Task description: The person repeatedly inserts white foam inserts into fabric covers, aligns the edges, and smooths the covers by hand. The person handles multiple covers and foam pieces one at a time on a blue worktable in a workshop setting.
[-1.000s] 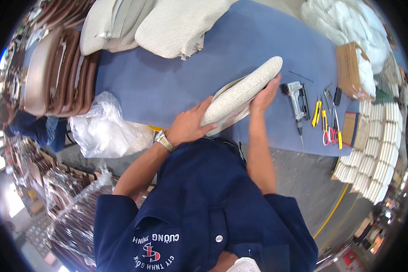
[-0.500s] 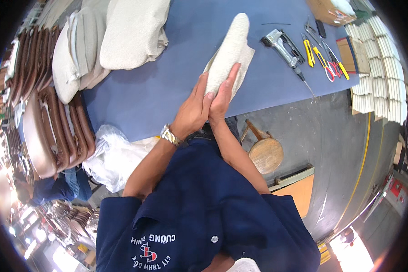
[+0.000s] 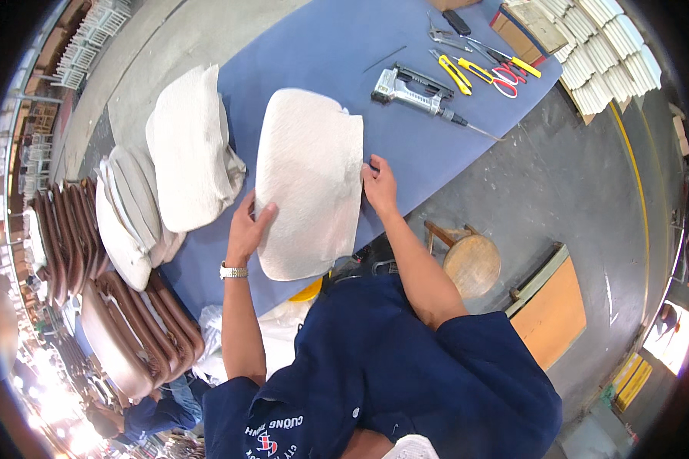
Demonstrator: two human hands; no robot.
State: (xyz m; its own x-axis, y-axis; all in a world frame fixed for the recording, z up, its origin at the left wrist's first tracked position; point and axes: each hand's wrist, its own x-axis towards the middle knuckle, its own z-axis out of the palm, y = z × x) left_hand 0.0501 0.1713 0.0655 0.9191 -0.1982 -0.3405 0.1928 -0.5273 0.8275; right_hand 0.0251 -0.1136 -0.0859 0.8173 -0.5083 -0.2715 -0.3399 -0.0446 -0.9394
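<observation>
A white fabric-covered seat pad (image 3: 310,183) faces up over the near edge of the blue table, its outline rounded and its right side notched near the far corner. At its left edge is my left hand (image 3: 246,233), thumb on top and the other fingers partly hidden, gripping the side. My right hand (image 3: 380,187) pinches the opposite edge between thumb and fingers. To the left lies a stack of similar white pads (image 3: 187,153). A staple gun (image 3: 413,92) with an air hose rests to the right of the pad.
On the blue table (image 3: 298,46) are yellow box cutters (image 3: 455,74), red-handled scissors (image 3: 507,79) and pliers (image 3: 445,37). Brown cushioned seats (image 3: 115,336) stand stacked at left. A wooden stool (image 3: 472,265) is at right. Another person (image 3: 157,413) sits at lower left.
The pad has turned from edge-on to broad face up. My hands have parted from close together to opposite sides of it. The view has swung, shifting the table and tools.
</observation>
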